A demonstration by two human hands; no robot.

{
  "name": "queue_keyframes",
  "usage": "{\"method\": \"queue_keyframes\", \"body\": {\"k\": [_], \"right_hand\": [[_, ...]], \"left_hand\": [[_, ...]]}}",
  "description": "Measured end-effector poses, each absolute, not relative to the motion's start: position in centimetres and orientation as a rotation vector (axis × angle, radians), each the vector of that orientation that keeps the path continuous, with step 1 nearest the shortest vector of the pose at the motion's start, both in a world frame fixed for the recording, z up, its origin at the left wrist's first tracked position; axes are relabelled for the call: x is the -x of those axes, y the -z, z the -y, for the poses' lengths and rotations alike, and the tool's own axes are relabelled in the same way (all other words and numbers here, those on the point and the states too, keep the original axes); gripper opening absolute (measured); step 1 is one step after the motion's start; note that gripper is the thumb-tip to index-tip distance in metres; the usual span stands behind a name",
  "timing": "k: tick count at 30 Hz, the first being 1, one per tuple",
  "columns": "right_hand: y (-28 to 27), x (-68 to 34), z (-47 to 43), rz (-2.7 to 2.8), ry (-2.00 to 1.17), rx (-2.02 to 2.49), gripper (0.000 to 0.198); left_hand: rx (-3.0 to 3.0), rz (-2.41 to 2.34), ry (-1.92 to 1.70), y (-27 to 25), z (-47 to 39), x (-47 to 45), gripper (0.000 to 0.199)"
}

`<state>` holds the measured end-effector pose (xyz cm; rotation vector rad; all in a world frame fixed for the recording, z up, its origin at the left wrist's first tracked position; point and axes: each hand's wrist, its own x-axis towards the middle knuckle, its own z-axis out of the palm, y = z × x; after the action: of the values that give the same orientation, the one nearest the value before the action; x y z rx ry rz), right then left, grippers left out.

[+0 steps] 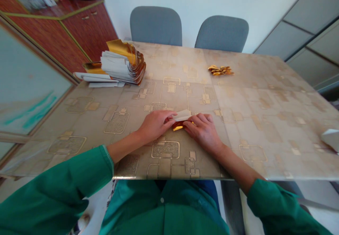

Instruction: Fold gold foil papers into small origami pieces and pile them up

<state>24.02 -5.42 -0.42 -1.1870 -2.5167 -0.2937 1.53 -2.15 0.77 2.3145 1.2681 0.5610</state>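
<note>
A small sheet of gold foil paper [182, 115], with a pale back and a shiny gold face, lies partly folded near the table's front edge. My left hand [158, 122] grips its left end between thumb and fingers. At the other end, my right hand [203, 129] pinches the paper with its fingers curled. The gold face shows as a narrow strip along the near side, between the two hands. My fingertips cover both ends of the sheet.
A thick stack of gold and white paper [123, 65] stands at the table's far left. Several folded gold pieces [220, 70] lie together at the back right. Two grey chairs [156, 26] stand behind the patterned table [246, 122]. Something white [331, 139] sits at the right edge.
</note>
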Motion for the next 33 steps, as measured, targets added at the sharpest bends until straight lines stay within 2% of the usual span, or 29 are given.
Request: {"method": "queue_keyframes", "body": {"k": [5,10,14,18,25,33], "right_hand": [[0.6,-23.7,5.1,2.563,0.167,1.136,0.018],[0.7,-23.2,5.3,2.546,0.017,1.119,0.019],[0.7,-23.2,5.3,2.521,-0.089,1.103,0.019],[0.5,-23.9,5.0,2.502,-0.207,1.081,0.015],[0.1,-25.3,3.6,2.435,-0.472,1.017,0.014],[0.5,-25.0,2.6,2.359,-0.553,1.259,0.014]], "left_hand": [[-2.336,-1.349,-0.576,-0.4,1.6,-2.0,0.023],[-2.557,-1.343,-0.805,-0.5,2.7,-1.9,0.012],[-2.723,-1.121,-0.638,-0.1,4.7,-1.6,0.018],[-2.689,-1.25,-0.543,0.5,5.4,-1.9,0.016],[-2.575,-1.374,-0.637,0.4,5.1,-2.2,0.011],[-2.417,-1.5,-0.665,0.5,4.8,-2.5,0.012]]}}
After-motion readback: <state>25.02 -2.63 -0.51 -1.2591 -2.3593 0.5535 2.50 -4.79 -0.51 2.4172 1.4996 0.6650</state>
